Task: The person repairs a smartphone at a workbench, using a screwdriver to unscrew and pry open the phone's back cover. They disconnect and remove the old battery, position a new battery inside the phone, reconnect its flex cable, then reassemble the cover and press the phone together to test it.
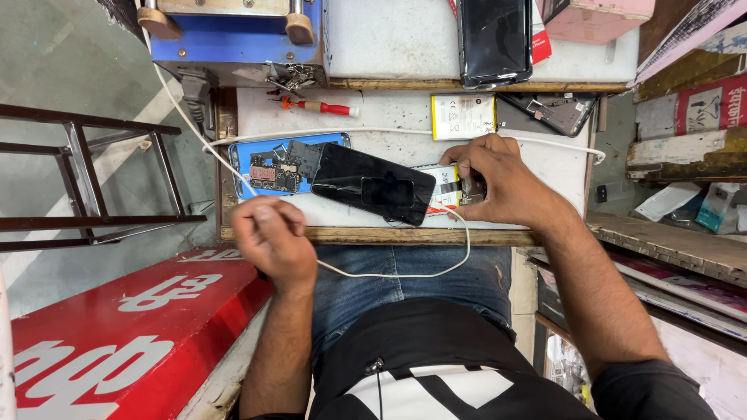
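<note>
My left hand [274, 237] is closed on a white cable [405, 274] at the bench's front edge; the cable loops over my lap and runs up toward my right hand. My right hand [502, 180] rests on the bench, fingers pinching the end of an opened phone body with a battery [445, 187] showing. A loose black phone screen [372, 183] lies tilted between my hands. It overlaps a blue-framed opened phone [264, 166] with its circuit board exposed.
A red-handled screwdriver [323, 107] and a spare white battery [463, 117] lie farther back. Another black phone [494, 39] and a phone frame [554, 110] sit beyond. A blue machine [233, 39] stands back left. A red sign board [117, 327] lies lower left.
</note>
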